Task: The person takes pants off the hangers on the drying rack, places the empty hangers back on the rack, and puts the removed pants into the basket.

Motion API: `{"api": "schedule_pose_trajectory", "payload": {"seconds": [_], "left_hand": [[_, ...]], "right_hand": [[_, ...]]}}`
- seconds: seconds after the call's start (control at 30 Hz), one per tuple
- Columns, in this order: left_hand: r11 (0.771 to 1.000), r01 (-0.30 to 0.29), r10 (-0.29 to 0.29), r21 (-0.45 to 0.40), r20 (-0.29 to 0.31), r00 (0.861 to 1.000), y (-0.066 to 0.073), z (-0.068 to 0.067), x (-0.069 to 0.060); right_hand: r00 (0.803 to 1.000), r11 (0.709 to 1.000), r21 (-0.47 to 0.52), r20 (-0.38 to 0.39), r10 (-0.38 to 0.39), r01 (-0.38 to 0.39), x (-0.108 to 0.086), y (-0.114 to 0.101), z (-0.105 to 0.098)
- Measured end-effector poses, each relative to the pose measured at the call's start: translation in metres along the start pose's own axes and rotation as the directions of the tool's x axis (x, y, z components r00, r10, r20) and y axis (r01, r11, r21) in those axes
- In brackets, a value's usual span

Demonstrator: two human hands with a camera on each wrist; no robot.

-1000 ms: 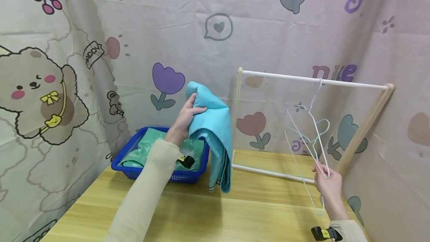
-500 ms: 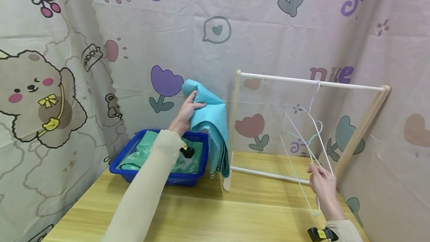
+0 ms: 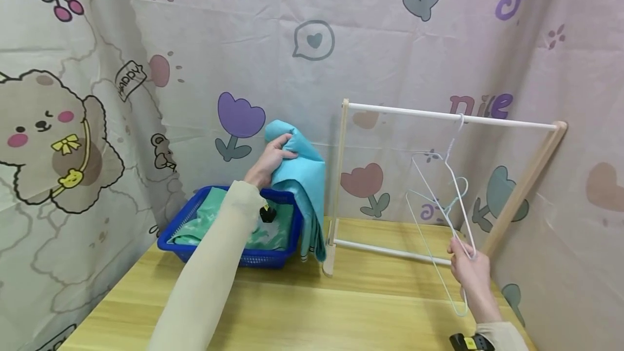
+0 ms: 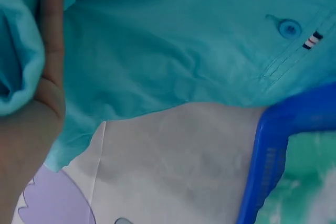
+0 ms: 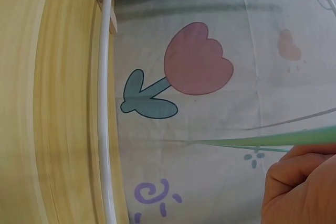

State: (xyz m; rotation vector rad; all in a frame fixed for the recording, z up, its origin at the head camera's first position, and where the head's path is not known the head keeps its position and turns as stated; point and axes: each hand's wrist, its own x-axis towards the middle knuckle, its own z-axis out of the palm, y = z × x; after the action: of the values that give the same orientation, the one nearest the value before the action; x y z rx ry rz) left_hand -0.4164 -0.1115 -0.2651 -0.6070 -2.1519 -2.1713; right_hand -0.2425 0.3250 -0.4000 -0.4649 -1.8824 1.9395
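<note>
In the head view my left hand holds a folded turquoise garment up beside the basket, thumb laid over the cloth. A button and a small striped tab show on this garment in the left wrist view. At the right, my right hand grips a pale green hanger. The lower corner of a white hanger meets the same hand; whether the fingers hold it is unclear. That white hanger's hook sits over the rail of the rack.
A blue basket with green-and-white cloth in it stands on the wooden table, under the left forearm. The rack's wooden foot is close to the garment's right side. A printed curtain surrounds the table.
My left hand and the garment have shifted slightly left and away from the rack, baring its wooden foot. The pale green hanger has swung a little in my right hand.
</note>
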Motion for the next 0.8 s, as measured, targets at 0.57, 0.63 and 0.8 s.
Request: {"api": "schedule_pose_trajectory", "payload": {"seconds": [0.57,0.63,0.8], "left_hand": [[0.989,0.050,-0.033,0.138,-0.118,0.992,0.019,-0.080,-0.018],[0.988,0.073,-0.055,0.139,-0.128,0.990,0.017,-0.088,-0.022],[0.971,0.149,-0.125,0.185,-0.138,0.983,0.004,-0.113,-0.033]], "right_hand": [[0.998,0.998,-0.035,-0.009,-0.061,0.060,0.004,-0.004,0.005],[0.999,0.999,0.007,0.009,-0.039,0.039,0.004,-0.002,0.004],[1.000,1.000,-0.019,-0.003,0.002,-0.002,0.002,0.005,-0.001]]}}
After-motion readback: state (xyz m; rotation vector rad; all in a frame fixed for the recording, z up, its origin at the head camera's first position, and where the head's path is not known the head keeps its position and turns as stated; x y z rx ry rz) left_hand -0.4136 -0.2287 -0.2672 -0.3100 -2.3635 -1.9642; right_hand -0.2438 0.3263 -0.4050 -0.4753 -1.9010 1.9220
